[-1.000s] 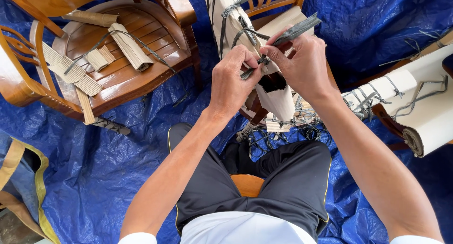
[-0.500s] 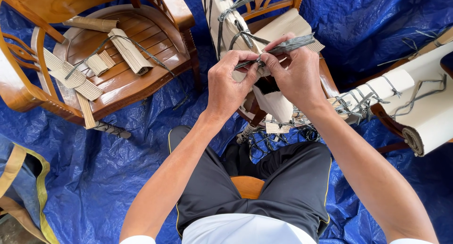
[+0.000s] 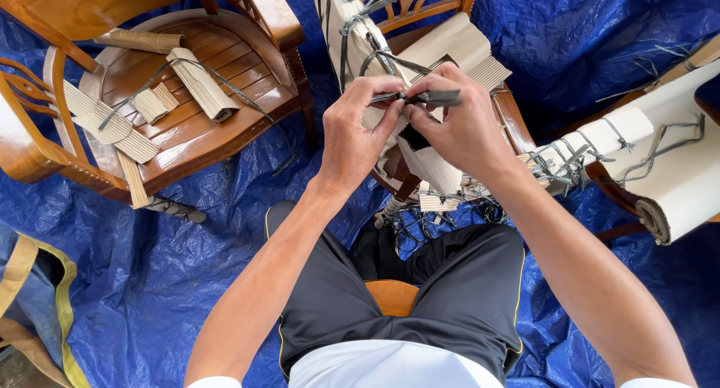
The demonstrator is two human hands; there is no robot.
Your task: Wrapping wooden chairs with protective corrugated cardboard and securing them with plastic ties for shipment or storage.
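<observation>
1. Two hands meet over the wrapped chair at the top middle of the blue tarp.
2. My left hand and right hand both pinch one grey strap, fingers closed tight on it.
3. That strap lies nearly level, its long axis running left to right between the two grips, with the longer free end sticking out past my right thumb.
4. It sits just above a torn flap of pale paper wrap; both hands are equally near.
5. I count three chairs: the wrapped one, a bare chair at the top left corner holding several cardboard strips, and a third wrapped chair at the right edge.
</observation>
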